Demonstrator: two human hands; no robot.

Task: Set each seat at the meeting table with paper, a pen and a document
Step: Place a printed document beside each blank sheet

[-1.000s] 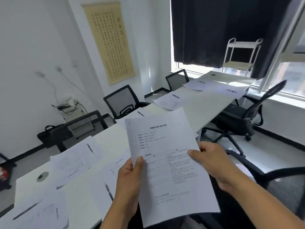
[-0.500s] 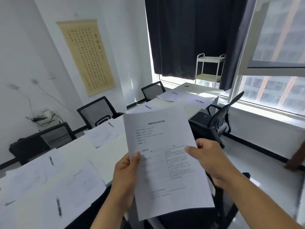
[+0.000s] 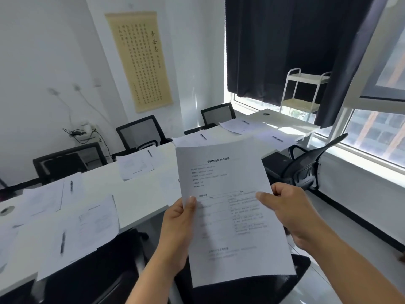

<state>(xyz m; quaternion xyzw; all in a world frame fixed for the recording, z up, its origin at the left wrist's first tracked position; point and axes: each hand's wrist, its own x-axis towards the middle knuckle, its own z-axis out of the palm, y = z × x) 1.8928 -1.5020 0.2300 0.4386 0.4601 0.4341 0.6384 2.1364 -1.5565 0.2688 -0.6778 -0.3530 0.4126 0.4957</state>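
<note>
I hold a thin stack of printed documents (image 3: 228,207) upright in front of me, above a black chair seat. My left hand (image 3: 177,233) grips its left edge with the thumb on the front page. My right hand (image 3: 291,211) grips the right edge the same way. Behind it runs the long white meeting table (image 3: 142,200). Paper sets lie at several seats, each with a black pen: a near left set (image 3: 87,224) with a pen (image 3: 63,242), a far-side set (image 3: 134,164), and others toward the window (image 3: 238,125).
Black mesh chairs stand along the far side (image 3: 140,132) and one by the window (image 3: 306,163). A chair seat (image 3: 241,290) sits right below the documents. A white trolley (image 3: 304,91) stands before the dark curtain. A scroll hangs on the wall.
The view has swung left and pulled back a little, so more of the table's near left end shows. Both hands keep the same hold on the documents.
</note>
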